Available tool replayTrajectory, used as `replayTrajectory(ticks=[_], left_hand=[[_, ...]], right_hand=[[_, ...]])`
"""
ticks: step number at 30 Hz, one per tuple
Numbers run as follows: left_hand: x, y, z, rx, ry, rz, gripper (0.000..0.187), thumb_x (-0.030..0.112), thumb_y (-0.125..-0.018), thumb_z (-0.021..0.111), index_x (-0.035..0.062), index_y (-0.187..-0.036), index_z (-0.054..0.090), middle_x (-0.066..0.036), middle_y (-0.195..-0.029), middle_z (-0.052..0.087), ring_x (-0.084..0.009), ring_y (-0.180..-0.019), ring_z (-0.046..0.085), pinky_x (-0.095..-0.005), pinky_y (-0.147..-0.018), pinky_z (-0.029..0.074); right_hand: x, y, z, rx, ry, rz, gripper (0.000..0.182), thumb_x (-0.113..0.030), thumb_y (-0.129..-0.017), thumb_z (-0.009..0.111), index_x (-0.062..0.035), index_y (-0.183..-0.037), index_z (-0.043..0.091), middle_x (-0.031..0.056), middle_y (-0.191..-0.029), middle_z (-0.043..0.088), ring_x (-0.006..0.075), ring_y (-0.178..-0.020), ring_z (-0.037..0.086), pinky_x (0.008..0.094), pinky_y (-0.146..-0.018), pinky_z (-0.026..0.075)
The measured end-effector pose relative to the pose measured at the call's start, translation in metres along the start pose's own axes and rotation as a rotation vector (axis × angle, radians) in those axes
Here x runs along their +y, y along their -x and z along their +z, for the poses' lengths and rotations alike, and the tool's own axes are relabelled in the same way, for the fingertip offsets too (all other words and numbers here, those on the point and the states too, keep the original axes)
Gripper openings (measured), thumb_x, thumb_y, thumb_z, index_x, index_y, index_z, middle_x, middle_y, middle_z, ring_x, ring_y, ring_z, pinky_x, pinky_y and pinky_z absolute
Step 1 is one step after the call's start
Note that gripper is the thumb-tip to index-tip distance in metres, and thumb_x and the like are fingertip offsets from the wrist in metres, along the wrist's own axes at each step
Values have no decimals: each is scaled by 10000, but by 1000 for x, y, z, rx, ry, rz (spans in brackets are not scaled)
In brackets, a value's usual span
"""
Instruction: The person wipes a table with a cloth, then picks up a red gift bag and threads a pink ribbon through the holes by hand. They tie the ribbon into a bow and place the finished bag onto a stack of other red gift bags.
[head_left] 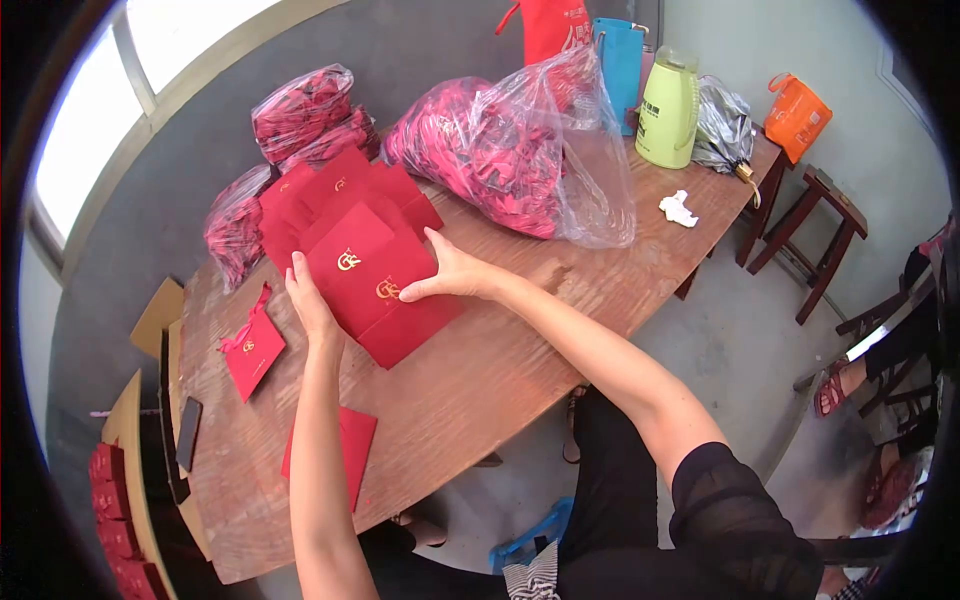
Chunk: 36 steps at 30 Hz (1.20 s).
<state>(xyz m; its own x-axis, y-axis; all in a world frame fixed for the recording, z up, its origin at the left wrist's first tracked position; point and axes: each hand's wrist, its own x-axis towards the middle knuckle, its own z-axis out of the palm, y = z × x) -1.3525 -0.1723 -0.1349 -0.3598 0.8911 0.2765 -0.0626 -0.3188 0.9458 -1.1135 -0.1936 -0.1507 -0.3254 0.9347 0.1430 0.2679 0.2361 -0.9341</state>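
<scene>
Flat red paper bags point(372, 297) with gold logos lie between my two hands over the table. My left hand point(315, 308) is along their left edge, fingers fairly straight, with part of it hidden by the paper. My right hand point(452, 272) grips the right side, thumb across the top face near a gold logo and fingers at the far edge. More red paper bags point(335, 190) are piled just beyond. A finished-looking small red bag with a pink ribbon point(255, 350) lies left of my left hand. Another red piece point(355, 450) is partly under my left forearm.
On the wooden table point(480, 390) are a clear plastic sack of red ribbons point(480, 150), wrapped bundles point(302, 112), a green thermos point(668, 110), crumpled tissue point(679, 208) and a dark phone point(188, 434). A cardboard box point(130, 440) stands left, stools point(815, 235) right. Another person's foot point(830, 388) shows at right.
</scene>
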Motion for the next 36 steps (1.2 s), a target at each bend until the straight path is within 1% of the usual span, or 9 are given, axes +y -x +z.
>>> replayTrajectory(ticks=[10,13,15,17,19,24,26,31,36], left_hand=[[5,16,-9,16,-180,13,845,543,-904,478,-52,-1432,194,-202,-1486,247,-279,-1371,253,-366,-1111,207],[18,25,-18,-35,-125,-99,813,567,-892,478,53,-1461,206,-139,-1493,258,-273,-1351,292,-415,-1092,228],[6,9,-45,-111,-92,-136,776,579,-883,485,90,-1442,259,-103,-1460,310,-264,-1287,370,-420,-1008,334],[2,4,-79,-149,-136,-156,678,551,-908,461,72,-1377,363,-97,-1350,439,-251,-1180,468,-396,-929,400],[30,26,-110,-244,-435,-58,488,337,-918,544,24,-1285,465,-132,-1245,530,-238,-1138,511,-377,-929,407],[46,111,-205,-344,-1296,301,395,113,-806,642,-28,-1159,535,-193,-1142,571,-342,-1075,539,-392,-940,417],[56,136,-213,-354,-1342,39,382,112,-803,642,-35,-1142,544,-207,-1142,555,-363,-1067,531,-393,-944,416],[49,153,-219,-274,-1141,151,316,108,-803,639,-46,-1073,581,-208,-1152,557,-351,-1084,532,-381,-945,419],[46,155,-219,-209,-1123,130,267,51,-768,660,-33,-1015,606,-160,-1066,596,-284,-993,580,-339,-877,459]], right_hand=[[0,25,-3,-12,31,-97,1348,-514,-527,842,120,-1414,49,303,-1472,162,350,-1393,175,370,-1143,179],[-3,40,-14,78,194,-95,1210,-458,-614,829,110,-1413,120,300,-1429,275,342,-1352,287,379,-1102,280],[1,47,-30,145,20,-94,969,-392,-697,794,92,-1370,292,272,-1337,430,312,-1251,447,366,-1024,394],[-1,61,-62,391,70,-249,369,-218,-769,697,16,-1047,642,136,-993,671,203,-894,643,313,-782,510],[7,67,-100,693,32,-262,127,-84,-793,621,-18,-871,696,107,-829,682,159,-736,634,302,-673,500],[83,46,-191,988,292,-60,183,-68,-822,556,-30,-933,698,177,-885,687,264,-848,669,357,-760,513],[94,29,-196,961,319,-72,234,-58,-820,552,-31,-1014,680,182,-968,679,289,-938,655,362,-818,504],[129,-15,-194,930,140,-32,353,-82,-781,623,-5,-1125,621,156,-1049,671,269,-956,647,333,-835,490],[113,-1,-183,893,196,58,151,-125,-781,645,0,-841,705,113,-759,691,168,-722,640,311,-661,488]])
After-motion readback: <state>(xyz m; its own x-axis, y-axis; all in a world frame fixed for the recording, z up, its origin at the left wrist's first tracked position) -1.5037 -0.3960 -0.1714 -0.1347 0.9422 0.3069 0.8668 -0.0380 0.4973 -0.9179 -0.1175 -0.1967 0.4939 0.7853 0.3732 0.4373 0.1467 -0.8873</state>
